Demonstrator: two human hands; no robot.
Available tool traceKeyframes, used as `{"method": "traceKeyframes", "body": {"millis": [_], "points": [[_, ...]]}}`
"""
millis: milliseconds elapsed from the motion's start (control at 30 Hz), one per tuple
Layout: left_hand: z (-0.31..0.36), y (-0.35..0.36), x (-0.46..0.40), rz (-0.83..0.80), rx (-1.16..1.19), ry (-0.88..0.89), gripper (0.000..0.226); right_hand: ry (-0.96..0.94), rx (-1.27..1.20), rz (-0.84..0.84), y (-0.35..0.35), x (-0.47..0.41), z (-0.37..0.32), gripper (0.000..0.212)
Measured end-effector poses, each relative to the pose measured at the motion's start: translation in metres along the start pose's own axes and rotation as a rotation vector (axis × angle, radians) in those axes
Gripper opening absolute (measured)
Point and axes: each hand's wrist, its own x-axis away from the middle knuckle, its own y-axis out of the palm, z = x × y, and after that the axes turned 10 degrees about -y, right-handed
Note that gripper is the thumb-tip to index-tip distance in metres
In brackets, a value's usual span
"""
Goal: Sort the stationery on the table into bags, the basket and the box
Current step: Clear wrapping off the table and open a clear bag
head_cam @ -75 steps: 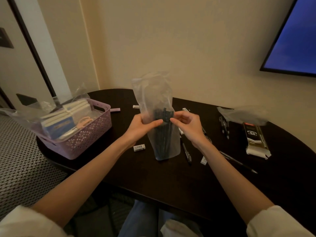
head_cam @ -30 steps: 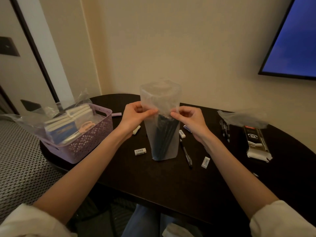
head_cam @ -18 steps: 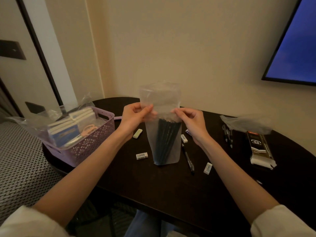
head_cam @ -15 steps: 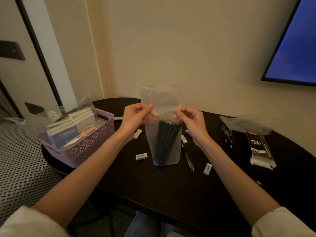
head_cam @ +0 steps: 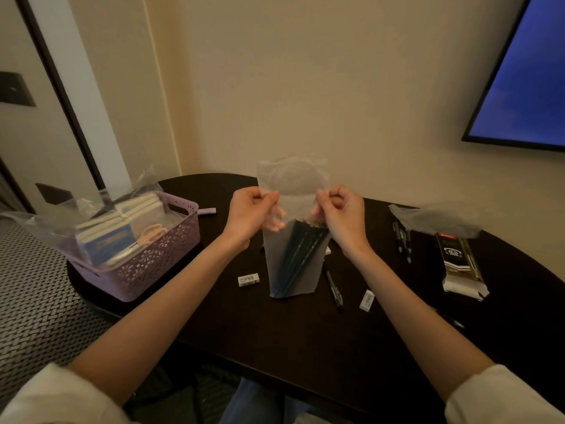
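A dark oval table (head_cam: 305, 338) carries a purple basket (head_cam: 153, 264), erasers (head_cam: 248, 280), pens (head_cam: 334, 290) and a box (head_cam: 461, 267)

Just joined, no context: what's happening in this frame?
A person is sorting stationery at a dark table. Both hands, left hand and right hand, pinch the upper part of a clear bag of dark pencils, held upright. Erasers and a pen lie loose. The purple basket holds notebooks and scissors.

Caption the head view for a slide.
Both hands pinch a clear bag of dark pencils upright above the table.
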Motion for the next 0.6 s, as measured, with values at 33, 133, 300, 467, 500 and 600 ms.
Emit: {"method": "traceKeyframes", "body": {"millis": [33, 133, 300, 467, 500, 600], "points": [[0.000, 0.002, 0.001, -0.003, -0.002, 0.008, 0.016, 0.016, -0.008, 0.016, 0.002, 0.001, 0.000, 0.020], [-0.001, 0.008, 0.006, 0.022, -0.014, -0.001, 0.010, 0.096, -0.071, 0.066, 0.005, 0.002, 0.000, 0.016], [0.000, 0.006, 0.009, 0.087, 0.037, -0.011, 0.037, 0.237, -0.173, 0.137, 0.004, 0.002, -0.007, 0.016], [0.002, 0.007, 0.008, 0.085, -0.030, 0.096, 0.044, 0.312, -0.162, 0.183, 0.003, -0.001, -0.012, 0.019], [0.002, 0.007, 0.008, 0.086, -0.027, 0.108, 0.043, 0.328, -0.176, 0.178, 0.003, -0.001, -0.013, 0.020], [0.006, 0.005, 0.011, 0.040, -0.019, 0.147, 0.041, 0.358, -0.186, 0.163, -0.002, -0.004, -0.019, 0.025]]}}
